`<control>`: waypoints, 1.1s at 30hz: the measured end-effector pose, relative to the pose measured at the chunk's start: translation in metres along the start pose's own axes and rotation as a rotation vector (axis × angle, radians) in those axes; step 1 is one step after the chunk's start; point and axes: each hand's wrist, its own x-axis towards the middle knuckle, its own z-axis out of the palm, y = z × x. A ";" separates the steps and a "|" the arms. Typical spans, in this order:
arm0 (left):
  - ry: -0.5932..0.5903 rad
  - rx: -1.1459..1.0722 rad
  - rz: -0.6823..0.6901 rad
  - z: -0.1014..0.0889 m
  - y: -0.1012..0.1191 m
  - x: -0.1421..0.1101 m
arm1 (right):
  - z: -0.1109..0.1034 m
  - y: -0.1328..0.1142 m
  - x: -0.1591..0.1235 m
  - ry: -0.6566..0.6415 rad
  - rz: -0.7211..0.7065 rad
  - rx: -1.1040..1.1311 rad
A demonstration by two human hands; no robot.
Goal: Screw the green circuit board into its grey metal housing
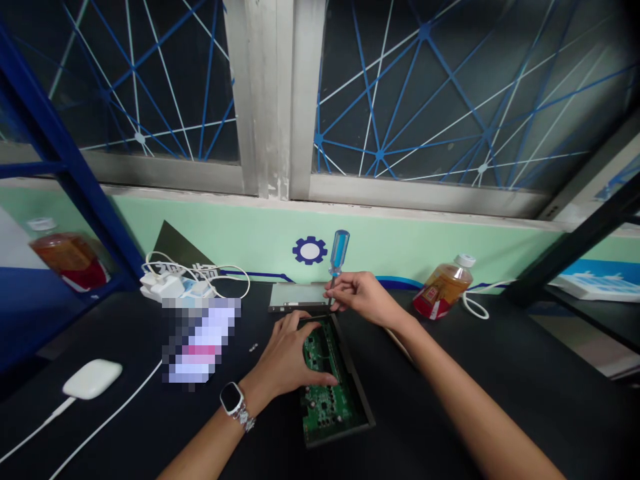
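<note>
A green circuit board (325,393) lies in an open dark metal case (359,407) on the black table. My left hand (285,353) spans the board, with the thumb on its near part and the fingers over its far part. My right hand (363,297) pinches a blue-handled screwdriver (339,252) upright between thumb and fingers. Its thin shaft points down at the far end of the case, and the tip is hidden behind my fingers. A flat metal panel (299,295) lies just beyond the case.
Small screws (253,347) lie left of my left hand. A pixelated object (200,340), white chargers with cables (170,287), a white oval device (93,379) and a juice bottle (443,288) stand around the table. A green wall and windows border its far side.
</note>
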 end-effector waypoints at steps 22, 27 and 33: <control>0.012 0.022 -0.032 0.003 0.004 -0.001 | -0.004 -0.007 -0.003 -0.026 0.000 0.009; 0.013 0.034 -0.032 0.003 0.005 -0.002 | -0.002 0.000 0.001 0.099 -0.058 -0.052; 0.011 0.043 -0.026 0.003 0.004 -0.001 | -0.003 -0.007 -0.003 -0.014 -0.034 -0.007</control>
